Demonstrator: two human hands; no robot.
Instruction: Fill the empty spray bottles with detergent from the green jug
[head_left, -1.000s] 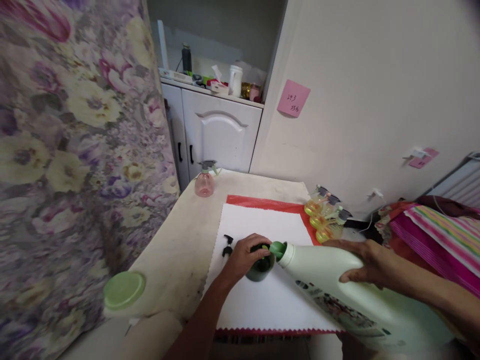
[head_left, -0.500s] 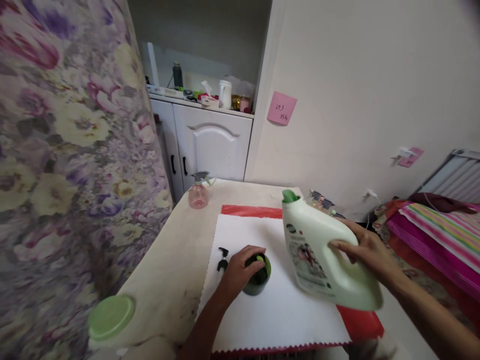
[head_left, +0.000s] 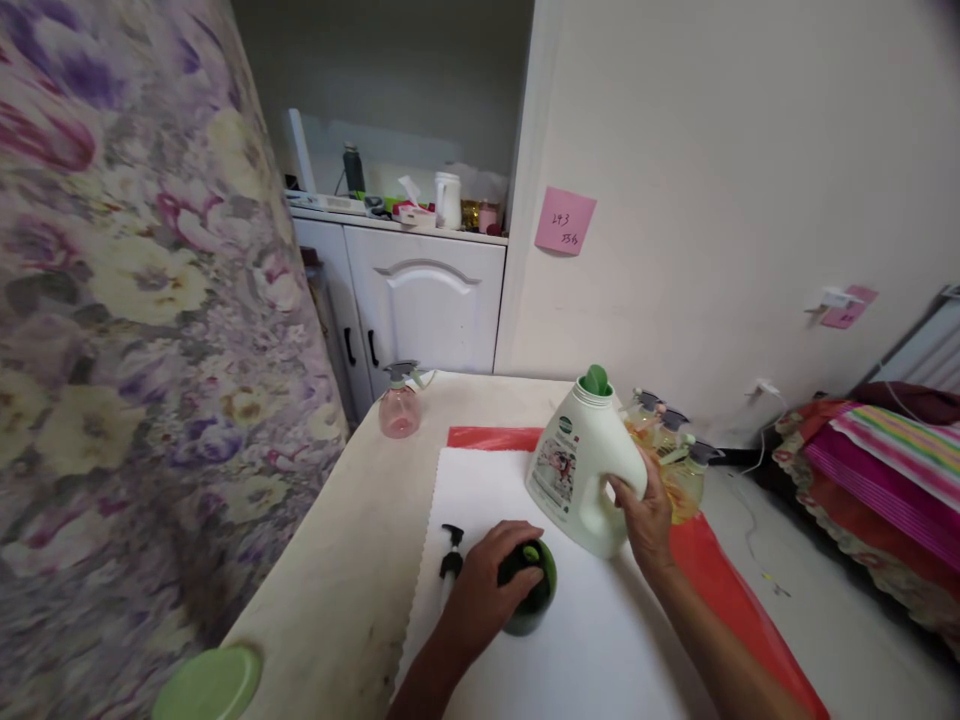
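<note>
My right hand (head_left: 646, 510) grips the handle of a pale green detergent jug (head_left: 596, 470). The jug is uncapped, with a green spout at its mouth, and leans slightly; whether its base touches the white mat (head_left: 592, 640) I cannot tell. My left hand (head_left: 495, 575) is closed round the top of a dark green bottle (head_left: 529, 622) standing on the mat. A lighter green bit shows in the bottle's dark top, partly hidden by my fingers. Left of that hand lies a black pump head (head_left: 451, 560) with a pale tube.
A pink spray bottle (head_left: 400, 410) stands at the table's far left. Several yellowish spray bottles (head_left: 682, 485) stand behind the jug on the right. A green lid (head_left: 210, 685) lies near left. Red sheeting (head_left: 720, 570) shows under the mat; a floral curtain (head_left: 150, 300) hangs left.
The jug has come down and to the left, turning from a strong tilt to nearly upright, with my right hand still on its handle. My left hand keeps hold of the bottle.
</note>
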